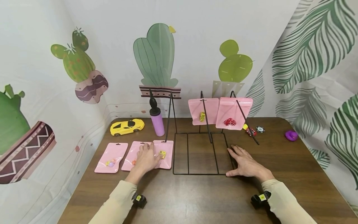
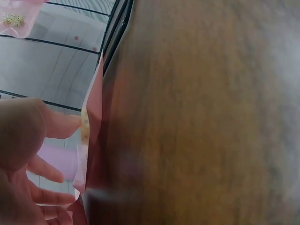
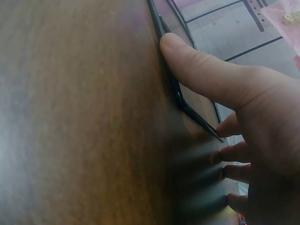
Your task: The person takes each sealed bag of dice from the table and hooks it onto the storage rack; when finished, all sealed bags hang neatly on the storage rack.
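1. My left hand [image 1: 145, 158] lay flat, fingers spread, on a pink pouch [image 1: 163, 154] holding a yellow die; I judged pinching its top edge cleanest.
2. My right hand [image 1: 246, 164] pressed open-fingered on the wire rack [image 1: 195, 173]; hung pouches [image 1: 234, 112] held dice.

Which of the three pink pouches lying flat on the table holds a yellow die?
The rightmost pouch, lying against the black wire rack, with the left hand resting partly on it. The leftmost pouch holds mixed-colour pieces; the middle pouch is mostly covered.
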Action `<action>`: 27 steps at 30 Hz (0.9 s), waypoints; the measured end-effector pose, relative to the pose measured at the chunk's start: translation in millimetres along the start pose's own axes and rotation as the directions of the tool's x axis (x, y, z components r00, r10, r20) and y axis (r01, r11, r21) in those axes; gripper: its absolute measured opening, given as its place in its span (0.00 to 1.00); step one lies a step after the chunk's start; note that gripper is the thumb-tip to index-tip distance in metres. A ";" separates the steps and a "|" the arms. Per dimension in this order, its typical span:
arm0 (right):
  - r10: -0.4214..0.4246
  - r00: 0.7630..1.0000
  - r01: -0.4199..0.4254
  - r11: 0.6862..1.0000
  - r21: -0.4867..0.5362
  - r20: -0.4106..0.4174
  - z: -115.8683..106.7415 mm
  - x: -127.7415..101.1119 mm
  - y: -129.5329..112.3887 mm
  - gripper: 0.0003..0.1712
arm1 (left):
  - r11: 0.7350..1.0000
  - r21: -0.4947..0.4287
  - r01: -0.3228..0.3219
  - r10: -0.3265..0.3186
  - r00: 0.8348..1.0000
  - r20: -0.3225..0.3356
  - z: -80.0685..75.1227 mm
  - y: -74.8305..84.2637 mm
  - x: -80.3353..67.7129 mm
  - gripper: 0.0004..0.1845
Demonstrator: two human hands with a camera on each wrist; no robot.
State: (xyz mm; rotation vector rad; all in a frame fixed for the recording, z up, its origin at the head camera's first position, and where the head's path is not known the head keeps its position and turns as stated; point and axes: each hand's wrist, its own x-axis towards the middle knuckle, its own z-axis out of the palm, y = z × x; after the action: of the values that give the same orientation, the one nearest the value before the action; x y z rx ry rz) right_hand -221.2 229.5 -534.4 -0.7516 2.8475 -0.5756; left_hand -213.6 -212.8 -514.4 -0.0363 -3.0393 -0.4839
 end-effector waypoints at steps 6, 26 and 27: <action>0.001 1.000 -0.001 1.000 -0.006 -0.004 0.1 0.4 0.4 0.67 | 0.997 -0.052 0.049 -0.046 0.997 0.058 -1.6 2.1 2.8 0.46; 0.011 1.000 -0.011 1.000 -0.006 -0.007 0.6 -0.2 0.9 0.67 | 0.998 -0.009 0.069 -0.068 0.995 0.072 5.5 19.6 1.8 0.52; 0.011 1.000 -0.011 1.000 -0.003 -0.009 1.0 -0.3 1.0 0.67 | 0.997 -0.022 0.072 -0.071 0.995 0.069 6.1 20.1 2.0 0.52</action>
State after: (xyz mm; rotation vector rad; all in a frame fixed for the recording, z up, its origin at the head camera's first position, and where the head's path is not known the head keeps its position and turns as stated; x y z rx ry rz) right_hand -221.2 230.1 -535.7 -0.7358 2.8592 -0.5742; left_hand -215.2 -191.8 -513.9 0.0560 -3.1106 -0.5365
